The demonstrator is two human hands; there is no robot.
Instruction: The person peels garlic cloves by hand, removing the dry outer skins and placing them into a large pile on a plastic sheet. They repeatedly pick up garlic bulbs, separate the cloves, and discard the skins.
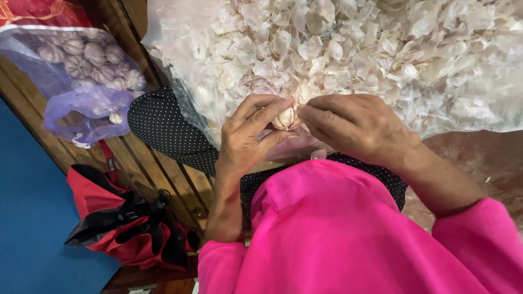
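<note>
Two hands pinch one garlic bulb (pixel 285 118): left hand (pixel 248 139), right hand (pixel 354 126) fingers clamped on it.

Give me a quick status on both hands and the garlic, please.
Left hand and right hand both in a grip on one garlic bulb. Heap of garlic skins right behind. Nothing in the way.

— What's in play right now?
— A garlic bulb (pixel 285 117), small, pale cream with a faint pink blush, its papery skin partly showing.
— Where is it?
— Up off any surface, pinched between the left hand (pixel 248 139) and the right hand (pixel 354 126), fingertips meeting on it from both sides.
— How much can you see?
— Only a rounded sliver; fingers hide the rest, so its tilt can't be told.
</note>
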